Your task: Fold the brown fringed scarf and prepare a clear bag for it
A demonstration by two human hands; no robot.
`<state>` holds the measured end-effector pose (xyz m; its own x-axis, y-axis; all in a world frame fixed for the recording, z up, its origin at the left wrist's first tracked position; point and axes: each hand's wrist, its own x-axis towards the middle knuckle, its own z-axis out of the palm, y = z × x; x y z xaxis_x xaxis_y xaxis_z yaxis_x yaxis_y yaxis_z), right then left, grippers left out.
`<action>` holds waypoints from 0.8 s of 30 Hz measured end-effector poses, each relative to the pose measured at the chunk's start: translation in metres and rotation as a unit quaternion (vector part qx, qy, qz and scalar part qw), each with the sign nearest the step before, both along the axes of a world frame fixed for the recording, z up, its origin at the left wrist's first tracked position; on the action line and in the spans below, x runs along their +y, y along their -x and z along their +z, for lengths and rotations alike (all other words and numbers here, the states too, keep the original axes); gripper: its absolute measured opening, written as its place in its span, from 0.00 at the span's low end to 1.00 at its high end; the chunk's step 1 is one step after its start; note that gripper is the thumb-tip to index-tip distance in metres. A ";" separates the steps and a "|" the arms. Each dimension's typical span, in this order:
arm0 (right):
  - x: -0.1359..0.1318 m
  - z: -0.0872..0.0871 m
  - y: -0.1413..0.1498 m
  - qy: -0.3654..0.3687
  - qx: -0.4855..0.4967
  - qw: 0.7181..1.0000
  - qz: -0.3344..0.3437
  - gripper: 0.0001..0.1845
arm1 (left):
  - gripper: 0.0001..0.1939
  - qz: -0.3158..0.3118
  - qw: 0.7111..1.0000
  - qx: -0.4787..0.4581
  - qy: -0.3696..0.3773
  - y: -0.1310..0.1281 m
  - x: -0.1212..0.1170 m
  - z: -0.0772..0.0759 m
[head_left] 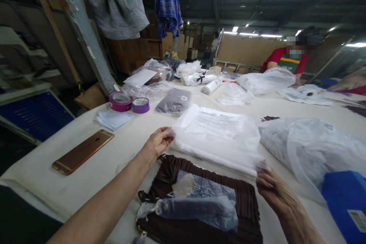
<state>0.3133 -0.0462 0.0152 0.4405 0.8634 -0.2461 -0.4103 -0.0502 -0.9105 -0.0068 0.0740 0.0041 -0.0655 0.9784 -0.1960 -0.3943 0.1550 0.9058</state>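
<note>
My left hand (160, 141) pinches the near-left corner of a clear plastic bag (217, 137) that lies on top of a stack of such bags. My right hand (271, 188) pinches the bag's near-right corner. The bag has printed text on it and is stretched between both hands. Just in front of me lies a dark brown fringed bag (200, 198) with a small plastic-wrapped item (197, 207) resting on it.
A gold phone (82, 151) lies at left. Two purple tape rolls (128, 103) and white papers sit beyond. A bagged dark item (174, 101), crumpled plastic (311, 148), a blue box (345, 198). A person in red (286, 61) stands across the cream table (128, 145).
</note>
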 end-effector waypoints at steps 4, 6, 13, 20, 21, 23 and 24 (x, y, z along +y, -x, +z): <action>-0.002 -0.013 -0.005 0.000 0.033 0.999 -0.023 0.19 | 0.14 -0.010 0.999 0.035 -0.024 0.004 -0.010 -0.006; -0.005 -0.019 -0.005 0.011 0.023 0.999 -0.027 0.21 | 0.16 -0.017 0.997 0.061 -0.042 0.008 -0.018 -0.010; -0.026 -0.032 0.000 0.133 -0.292 0.945 0.059 0.27 | 0.11 -0.064 0.962 0.250 -0.093 0.016 -0.042 -0.022; -0.040 -0.044 0.009 0.172 -0.384 0.907 0.007 0.28 | 0.10 -0.025 0.910 0.397 -0.115 0.007 -0.056 -0.023; -0.042 -0.045 0.011 0.173 -0.382 0.908 -0.004 0.27 | 0.11 -0.016 0.906 0.409 -0.108 0.005 -0.057 -0.023; -0.044 -0.047 0.016 0.173 -0.376 0.910 -0.023 0.27 | 0.11 -0.002 0.899 0.427 -0.094 0.002 -0.060 -0.021; -0.046 -0.047 0.017 0.173 -0.372 0.911 -0.029 0.27 | 0.12 0.003 0.896 0.436 -0.085 0.001 -0.062 -0.021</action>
